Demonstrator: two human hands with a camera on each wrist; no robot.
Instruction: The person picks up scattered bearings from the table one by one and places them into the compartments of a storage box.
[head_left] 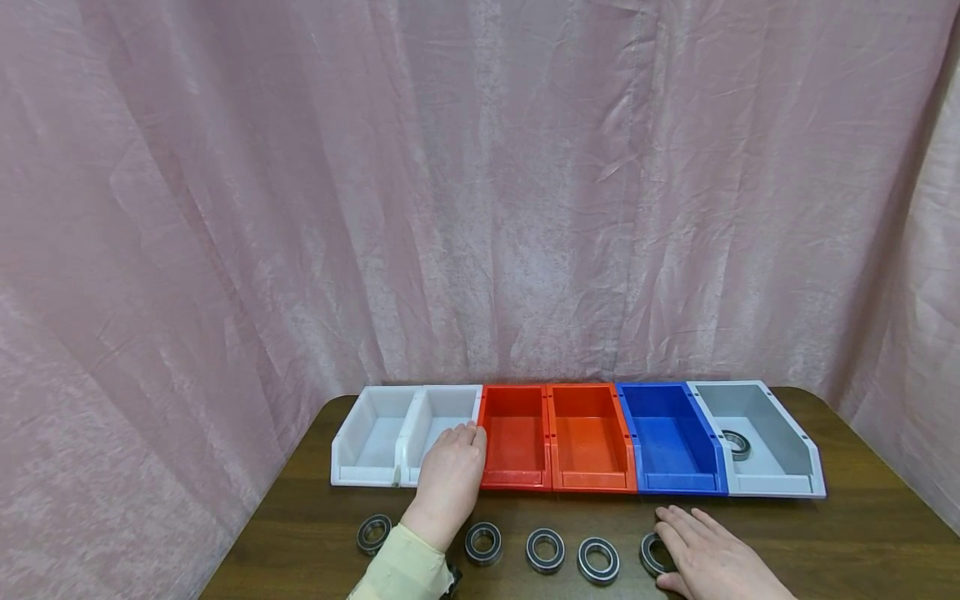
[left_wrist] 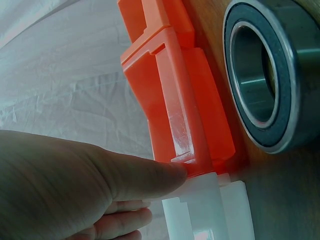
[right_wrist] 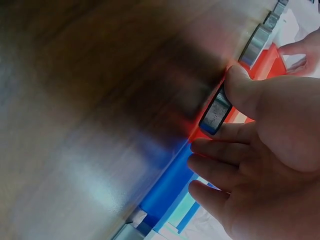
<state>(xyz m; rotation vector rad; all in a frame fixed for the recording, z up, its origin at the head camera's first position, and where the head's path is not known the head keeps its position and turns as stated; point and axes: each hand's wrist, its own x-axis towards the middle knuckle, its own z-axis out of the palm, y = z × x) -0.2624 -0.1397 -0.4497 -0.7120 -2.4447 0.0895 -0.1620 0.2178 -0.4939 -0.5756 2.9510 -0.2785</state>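
Observation:
Against the near edge of the red bin [head_left: 514, 433] and the white bin beside it [head_left: 444, 404] rests my left hand [head_left: 448, 479]. Its thumb [left_wrist: 150, 175] lies along the seam between red and white, and no bearing shows in this hand. My right hand [head_left: 708, 554] reaches over a ball bearing [head_left: 651, 553] lying flat on the table at the row's right end. Thumb and index finger pinch that bearing [right_wrist: 217, 112] from opposite sides, the other fingers spread beyond it. Part of the bearing is hidden under the hand.
Several more bearings [head_left: 545, 551] lie in a row on the wooden table [head_left: 300, 533]. Six bins stand side by side behind them, including an orange bin [head_left: 592, 479] and a blue bin [head_left: 681, 482]. The grey bin [head_left: 780, 485] holds one bearing [head_left: 737, 446]. Pink curtains [head_left: 525, 208] hang behind.

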